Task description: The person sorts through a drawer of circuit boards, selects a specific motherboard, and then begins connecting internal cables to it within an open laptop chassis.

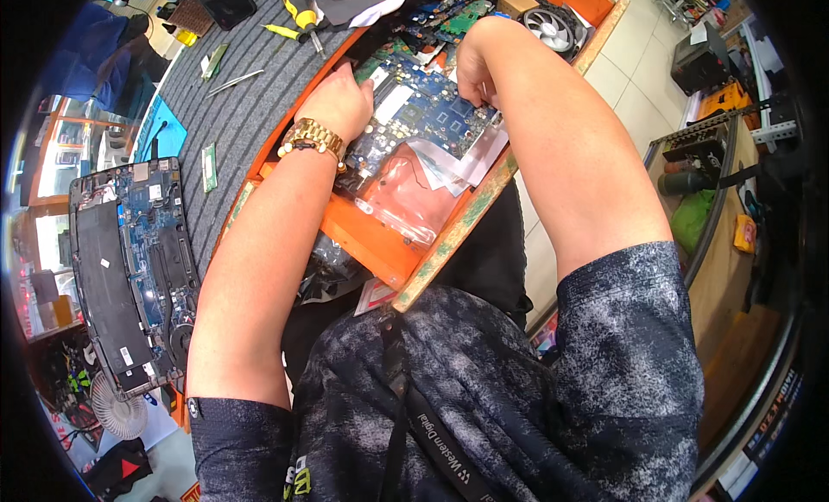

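Note:
A blue laptop motherboard (423,104) lies tilted over the contents of an open orange drawer (371,243). At its left edge is my left hand (341,104), fingers curled and mostly hidden, with a gold bracelet on the wrist. My right hand (477,70) reaches over the drawer's far side, its bent fingers closed at the board's right edge. Under the near part of the board are a clear plastic bag (406,200) and a white paper sheet (475,161). More green and blue circuit boards (462,18) are heaped at the drawer's far end, beside a round fan (550,28).
To the left, a grey striped mat (233,113) bears a yellow screwdriver (298,9), tweezers (235,82) and a memory module (210,167). An opened laptop (134,269) sits at the mat's left edge. A shelf (734,269) stands on the right.

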Demonstrator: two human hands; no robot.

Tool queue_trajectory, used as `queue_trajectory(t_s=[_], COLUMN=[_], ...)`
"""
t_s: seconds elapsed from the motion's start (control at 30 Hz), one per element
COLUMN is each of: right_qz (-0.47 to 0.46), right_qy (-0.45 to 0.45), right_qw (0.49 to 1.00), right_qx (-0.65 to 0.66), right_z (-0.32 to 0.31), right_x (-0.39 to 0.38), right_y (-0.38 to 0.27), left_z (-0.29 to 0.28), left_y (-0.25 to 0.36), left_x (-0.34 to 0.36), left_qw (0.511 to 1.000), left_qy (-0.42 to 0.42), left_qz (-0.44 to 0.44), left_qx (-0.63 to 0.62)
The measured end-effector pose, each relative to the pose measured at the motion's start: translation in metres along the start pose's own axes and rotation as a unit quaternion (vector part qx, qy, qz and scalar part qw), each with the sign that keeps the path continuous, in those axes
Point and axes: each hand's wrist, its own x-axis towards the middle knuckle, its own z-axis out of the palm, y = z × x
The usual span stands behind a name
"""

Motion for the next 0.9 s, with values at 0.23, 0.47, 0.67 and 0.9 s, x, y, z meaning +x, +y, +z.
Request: queue_trajectory(t_s=[0.23,0.47,0.67,0.9], right_qz=[0.045,0.083,0.058,0.04], right_qy=[-0.042,-0.028,-0.054,-0.036], right_qw=[0.998,0.995,0.994,0.997], right_qx=[0.022,0.055,0.073,0.059], right_z=[-0.005,-0.008,-0.014,-0.015], right_x=[0.006,0.017,0.018,0.029], right_y=[0.006,0.003,0.008,0.009], left_z=[0.002,0.011,-0.012,-0.028], left_y=[0.007,0.026,0.034,0.035], left_x=[0.006,-0.028,-0.062,-0.064], left_qw=[0.999,0.951,0.974,0.979], left_qy=[0.034,0.111,0.017,0.013], left_qz=[0.036,0.007,0.078,0.101], left_qx=[-0.002,0.288,0.21,0.177])
